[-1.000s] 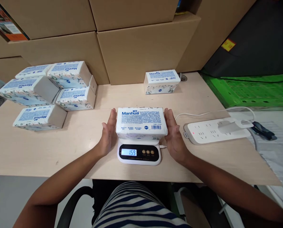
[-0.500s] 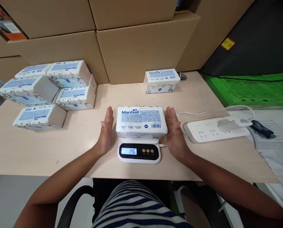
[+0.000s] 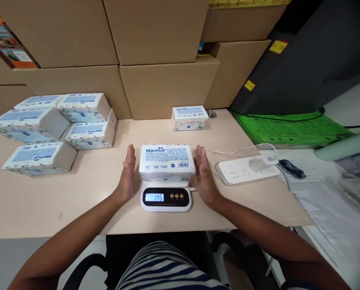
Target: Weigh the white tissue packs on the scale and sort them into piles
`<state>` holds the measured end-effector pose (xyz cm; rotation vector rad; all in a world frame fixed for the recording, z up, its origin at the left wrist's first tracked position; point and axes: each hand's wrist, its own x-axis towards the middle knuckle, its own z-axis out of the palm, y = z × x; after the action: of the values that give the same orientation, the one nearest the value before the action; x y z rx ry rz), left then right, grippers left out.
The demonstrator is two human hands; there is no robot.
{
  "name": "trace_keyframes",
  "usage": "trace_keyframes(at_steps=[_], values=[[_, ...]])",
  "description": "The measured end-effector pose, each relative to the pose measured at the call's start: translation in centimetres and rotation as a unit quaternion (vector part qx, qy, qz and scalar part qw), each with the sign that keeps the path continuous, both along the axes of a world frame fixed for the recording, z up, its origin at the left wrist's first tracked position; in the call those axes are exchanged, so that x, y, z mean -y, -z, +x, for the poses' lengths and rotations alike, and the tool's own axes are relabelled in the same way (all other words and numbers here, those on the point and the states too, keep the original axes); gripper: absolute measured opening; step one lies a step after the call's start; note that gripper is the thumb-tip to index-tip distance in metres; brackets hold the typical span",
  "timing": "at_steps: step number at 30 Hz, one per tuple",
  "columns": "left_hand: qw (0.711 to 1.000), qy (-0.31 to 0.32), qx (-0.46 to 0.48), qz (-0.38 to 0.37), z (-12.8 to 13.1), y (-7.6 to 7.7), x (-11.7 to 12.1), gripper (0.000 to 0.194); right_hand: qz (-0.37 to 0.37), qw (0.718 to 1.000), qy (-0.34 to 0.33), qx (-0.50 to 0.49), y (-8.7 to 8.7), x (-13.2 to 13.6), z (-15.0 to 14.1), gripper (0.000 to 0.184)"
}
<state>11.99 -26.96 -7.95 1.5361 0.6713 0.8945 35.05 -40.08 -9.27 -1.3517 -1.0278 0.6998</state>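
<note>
A white tissue pack (image 3: 167, 161) with blue Manhua print lies on top of a white digital scale (image 3: 166, 207). The lit display (image 3: 154, 197) reads about 1.45. On the pack's left side, my left hand (image 3: 127, 175) stands on edge, fingers stretched out, with a gap between palm and pack. My right hand (image 3: 204, 177) is held the same way at the right end, fingers straight, very close to the pack; whether it touches I cannot tell. Neither hand holds anything. The pack hides the scale's weighing plate.
Several more tissue packs (image 3: 41, 157) are stacked at the left. Another tissue pack (image 3: 189, 118) sits at the back, before cardboard boxes (image 3: 168, 86). A power strip (image 3: 248, 170) with a plugged-in charger and white cable lies right. Beyond it is a green crate (image 3: 276, 129).
The camera view has shifted, so the desk items appear further left. The display went from about 1.46 to 1.45. Both hands stay open beside the pack.
</note>
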Motion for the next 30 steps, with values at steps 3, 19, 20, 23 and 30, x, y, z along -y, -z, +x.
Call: trace_keyframes(at_steps=[3, 19, 20, 23, 30], values=[[0.999, -0.016, -0.019, 0.022, -0.2, -0.1, -0.1, 0.078, -0.005, 0.999, 0.003, 0.034, 0.3, 0.0, 0.1, 0.080], [0.991, 0.059, -0.022, 0.114, -0.9, -2.1, 2.1, 0.079, -0.024, 0.995, -0.101, 0.007, -2.5, 1.0, 0.1, 0.101], [0.989, 0.107, -0.033, 0.099, -1.0, -2.9, 2.5, 0.082, -0.030, 0.989, -0.147, 0.017, -3.6, 1.3, 0.3, 0.105], [0.969, 0.211, -0.043, 0.118, 0.0, -7.4, 2.5, 0.099, 0.001, 0.977, -0.199, 0.075, -8.4, 1.4, 2.0, 0.114], [0.962, 0.160, 0.067, 0.212, 10.9, -17.8, -6.2, 0.111, 0.156, 0.957, 0.006, 0.246, -17.4, -8.2, 10.3, 0.118]])
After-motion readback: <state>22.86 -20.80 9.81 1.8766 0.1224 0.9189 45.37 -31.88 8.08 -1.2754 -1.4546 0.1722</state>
